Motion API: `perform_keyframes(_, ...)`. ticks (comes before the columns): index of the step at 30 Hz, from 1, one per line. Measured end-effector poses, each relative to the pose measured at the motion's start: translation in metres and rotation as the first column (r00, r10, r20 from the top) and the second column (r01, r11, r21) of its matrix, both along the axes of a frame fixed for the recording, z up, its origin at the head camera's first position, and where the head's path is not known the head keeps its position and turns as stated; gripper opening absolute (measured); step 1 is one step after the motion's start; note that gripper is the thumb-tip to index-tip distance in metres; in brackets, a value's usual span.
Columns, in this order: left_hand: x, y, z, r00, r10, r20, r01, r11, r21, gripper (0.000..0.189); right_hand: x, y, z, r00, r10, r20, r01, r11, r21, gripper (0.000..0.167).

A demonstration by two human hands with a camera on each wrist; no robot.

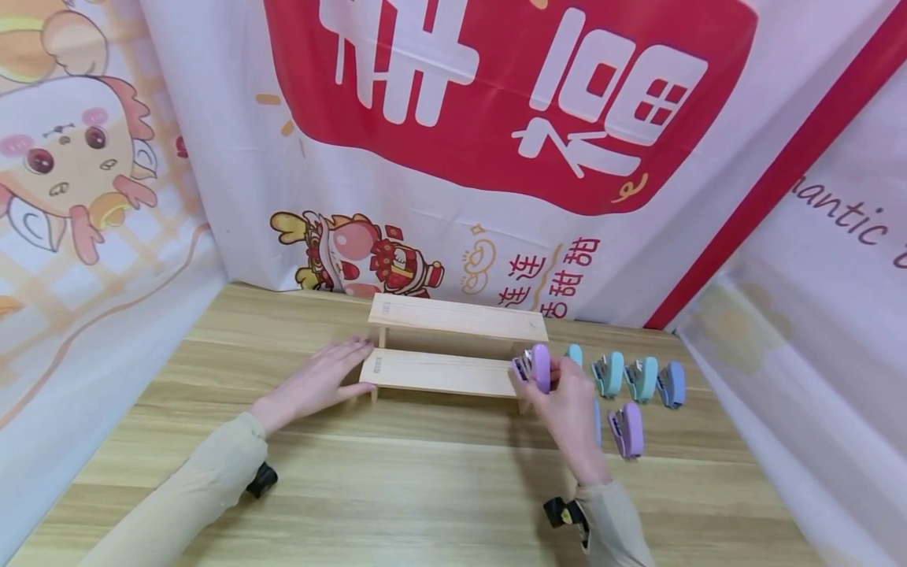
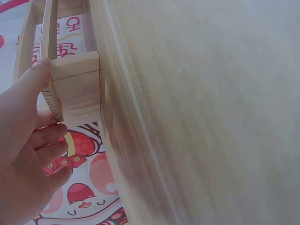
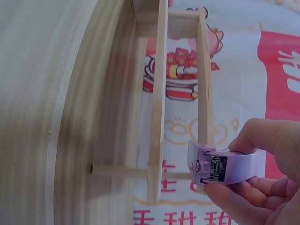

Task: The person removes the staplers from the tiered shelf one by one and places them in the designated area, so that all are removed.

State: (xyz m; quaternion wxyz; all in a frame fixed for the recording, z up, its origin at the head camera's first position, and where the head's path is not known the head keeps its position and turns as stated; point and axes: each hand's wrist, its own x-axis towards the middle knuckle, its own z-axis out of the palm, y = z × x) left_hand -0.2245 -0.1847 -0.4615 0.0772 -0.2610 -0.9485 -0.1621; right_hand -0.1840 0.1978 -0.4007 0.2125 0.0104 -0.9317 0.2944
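A two-tier wooden shelf [image 1: 439,372] stands on the table before the back curtain. At its left end is my left hand [image 1: 322,382], fingers extended; in the left wrist view its thumb [image 2: 35,77] touches the end of a board, the other fingers slightly bent beside it. My right hand [image 1: 567,405] holds a purple stapler [image 1: 542,368] at the right end of the lower board. In the right wrist view thumb and fingers pinch the purple stapler [image 3: 241,166], its nose towards the shelf. Whether it touches the board I cannot tell.
To the right stand teal staplers [image 1: 611,374], [image 1: 645,379] and a blue stapler [image 1: 673,384] in a row, with another purple stapler [image 1: 627,431] in front. My right hand partly hides a teal stapler [image 1: 574,354] and a blue one. Printed curtains [image 1: 234,157] enclose the table [image 1: 397,488].
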Motion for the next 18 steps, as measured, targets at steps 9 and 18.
perform_keyframes(9, 0.001, 0.000, 0.003, 1.000, -0.017, -0.023, 0.017, 1.000, 0.010, 0.076, 0.005, 0.026, 0.002, 0.998, -0.054, -0.009, 0.054, 0.998, 0.016, 0.033)
perform_keyframes(18, -0.001, 0.000, 0.000, 1.000, -0.010, -0.013, 0.011, 1.000, 0.009, 0.077, 0.009, 0.057, -0.001, 0.990, -0.138, -0.004, 0.138, 0.990, 0.035, 0.034)
